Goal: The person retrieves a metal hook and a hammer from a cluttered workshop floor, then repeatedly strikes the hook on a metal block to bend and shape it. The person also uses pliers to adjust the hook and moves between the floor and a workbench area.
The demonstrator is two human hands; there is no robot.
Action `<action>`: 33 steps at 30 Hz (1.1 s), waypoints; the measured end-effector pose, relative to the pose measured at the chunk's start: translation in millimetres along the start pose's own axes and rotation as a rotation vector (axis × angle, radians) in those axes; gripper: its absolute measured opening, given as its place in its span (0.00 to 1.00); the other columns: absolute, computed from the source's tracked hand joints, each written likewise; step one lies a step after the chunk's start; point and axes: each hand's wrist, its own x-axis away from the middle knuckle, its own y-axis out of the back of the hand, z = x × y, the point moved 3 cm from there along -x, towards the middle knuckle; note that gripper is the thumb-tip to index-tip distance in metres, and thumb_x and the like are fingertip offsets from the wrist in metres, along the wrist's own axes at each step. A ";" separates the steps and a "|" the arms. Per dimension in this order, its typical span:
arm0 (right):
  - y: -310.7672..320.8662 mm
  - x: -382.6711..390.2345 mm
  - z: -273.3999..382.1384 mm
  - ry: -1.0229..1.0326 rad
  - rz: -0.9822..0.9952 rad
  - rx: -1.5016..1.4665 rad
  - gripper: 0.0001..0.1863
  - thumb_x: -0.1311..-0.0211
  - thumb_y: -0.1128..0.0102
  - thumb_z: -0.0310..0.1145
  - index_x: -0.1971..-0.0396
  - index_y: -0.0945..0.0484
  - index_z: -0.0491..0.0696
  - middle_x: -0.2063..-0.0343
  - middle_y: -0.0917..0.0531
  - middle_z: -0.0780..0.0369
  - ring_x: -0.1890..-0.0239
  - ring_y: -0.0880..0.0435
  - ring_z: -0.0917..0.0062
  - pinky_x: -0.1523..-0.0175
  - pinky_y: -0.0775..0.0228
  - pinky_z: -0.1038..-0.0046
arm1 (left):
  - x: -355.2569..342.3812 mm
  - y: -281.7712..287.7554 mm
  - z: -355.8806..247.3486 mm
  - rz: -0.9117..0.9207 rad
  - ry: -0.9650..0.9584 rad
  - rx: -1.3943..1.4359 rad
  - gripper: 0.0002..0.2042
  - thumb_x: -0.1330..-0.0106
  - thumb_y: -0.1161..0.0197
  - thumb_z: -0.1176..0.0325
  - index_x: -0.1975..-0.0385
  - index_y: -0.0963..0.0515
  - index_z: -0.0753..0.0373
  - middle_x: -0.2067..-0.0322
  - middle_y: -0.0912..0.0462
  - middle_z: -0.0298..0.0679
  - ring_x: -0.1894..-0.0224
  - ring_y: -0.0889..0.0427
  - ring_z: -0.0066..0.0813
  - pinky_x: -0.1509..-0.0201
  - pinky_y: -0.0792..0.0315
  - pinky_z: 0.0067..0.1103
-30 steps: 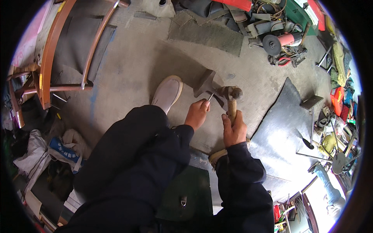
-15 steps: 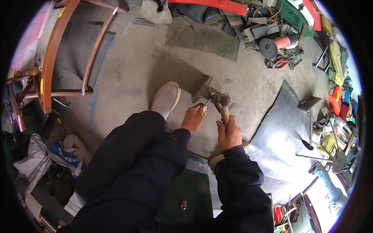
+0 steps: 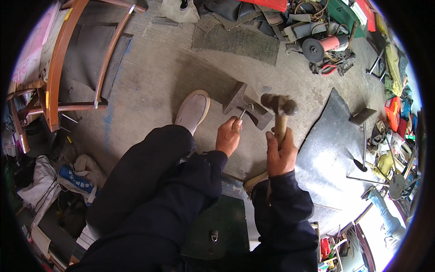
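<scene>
My left hand point(image 3: 228, 137) pinches a thin metal rod point(image 3: 242, 114). The rod's far end rests over a dark steel block point(image 3: 234, 98) shaped like a short piece of rail or I-beam, standing on the concrete floor. My right hand point(image 3: 281, 153) is wrapped round the wooden handle of a hammer point(image 3: 281, 123). The hammer's head is raised to the right of the block, apart from the rod. A light-coloured shoe point(image 3: 193, 109) stands just left of the block.
An angle grinder point(image 3: 319, 48) lies at the far right among pliers and cables. Rubber sheet pieces point(image 3: 238, 44) lie at the back, and a large dark sheet point(image 3: 328, 136) covers floor to the right. A brown wooden frame point(image 3: 67, 59) stands at the left.
The hammer has moved up and to the right, away from the rod, uncovering the steel block. My left hand still holds the rod, nearly in place.
</scene>
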 end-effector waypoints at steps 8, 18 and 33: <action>-20.6 19.4 -21.0 -0.041 -0.018 -0.064 0.13 0.31 0.37 0.34 0.57 0.27 0.42 0.74 0.19 0.48 0.72 0.16 0.60 0.65 0.26 0.64 | -3.2 6.3 5.6 0.122 0.029 0.066 0.16 0.22 0.50 0.62 0.74 0.29 0.64 0.79 0.32 0.35 0.74 0.34 0.26 0.65 0.34 0.26; -31.0 4.6 -19.5 0.016 0.058 0.090 0.14 0.31 0.38 0.35 0.55 0.29 0.43 0.75 0.19 0.45 0.71 0.18 0.44 0.68 0.27 0.57 | -5.5 6.8 0.9 0.087 0.006 0.023 0.17 0.23 0.49 0.61 0.75 0.29 0.64 0.80 0.32 0.37 0.74 0.33 0.28 0.65 0.34 0.27; -27.9 11.8 -20.0 0.046 0.157 0.210 0.17 0.33 0.37 0.37 0.54 0.32 0.45 0.78 0.20 0.42 0.72 0.20 0.40 0.70 0.30 0.49 | -1.6 5.8 4.7 0.032 0.007 -0.054 0.18 0.22 0.49 0.59 0.75 0.29 0.64 0.80 0.30 0.39 0.75 0.33 0.32 0.66 0.34 0.30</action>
